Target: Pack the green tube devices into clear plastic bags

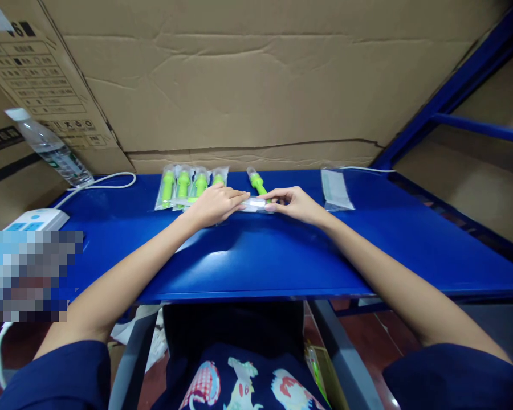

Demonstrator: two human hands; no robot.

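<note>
My left hand (216,204) and my right hand (293,203) meet over a small clear plastic bag (254,203) lying on the blue table (282,256); fingers of both hands pinch its ends. A green pen-like item (257,181) lies just behind the bag, its far end showing. Behind my left hand lies a row of several green items in clear bags (190,185), side by side. What is inside the bag under my fingers is hard to see.
A stack of empty clear bags (336,189) lies at the right rear. A water bottle (51,149) leans at the left, next to a white power strip (36,219) and cable (106,183). Cardboard (256,80) walls the back; a blue rack frame (453,91) rises right.
</note>
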